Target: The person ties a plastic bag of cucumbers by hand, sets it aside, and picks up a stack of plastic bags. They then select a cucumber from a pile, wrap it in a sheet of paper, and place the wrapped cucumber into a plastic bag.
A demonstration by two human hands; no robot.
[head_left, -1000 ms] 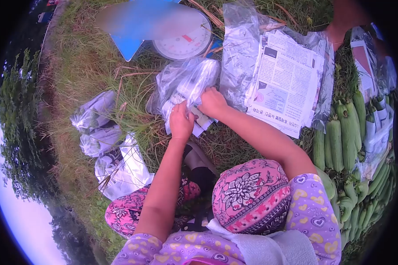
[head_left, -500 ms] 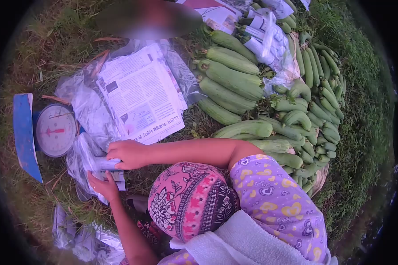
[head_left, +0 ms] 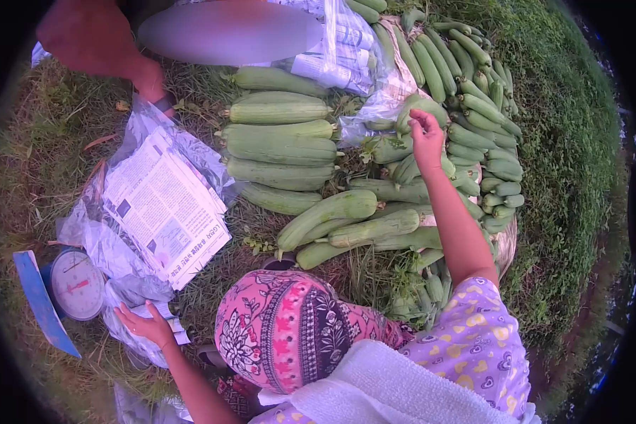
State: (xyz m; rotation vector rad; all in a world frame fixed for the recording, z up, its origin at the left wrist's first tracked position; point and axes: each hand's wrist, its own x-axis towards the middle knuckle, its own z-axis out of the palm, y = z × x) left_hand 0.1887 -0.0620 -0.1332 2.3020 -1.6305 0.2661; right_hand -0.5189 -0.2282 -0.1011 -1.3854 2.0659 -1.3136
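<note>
My left hand (head_left: 145, 326) lies with its fingers spread on a clear plastic bag (head_left: 128, 339), beside a printed paper piece (head_left: 175, 328). Stretched out to the right, my right hand (head_left: 427, 138) hangs over the heap of long green gourds (head_left: 466, 134); its fingers are loosely bent and apart, with nothing visible in them. A round dial scale (head_left: 76, 284) with a blue pan (head_left: 44, 300) stands left of the bag. Above my left hand, a stack of newspaper sheets (head_left: 159, 201) rests on plastic sheeting. Larger gourds (head_left: 283, 145) lie in a row on the grass.
At the upper left, another person's arm (head_left: 95, 42) reaches down toward the plastic. Newspaper-wrapped bundles in clear plastic (head_left: 346, 46) lie at the top. A pink patterned headscarf (head_left: 283, 332) and a white towel (head_left: 374, 381) fill the lower middle.
My right hand has left the bag and swung far right over the gourds. My left hand has stayed at the bag. The view has shifted; another person's arm now shows at upper left.
</note>
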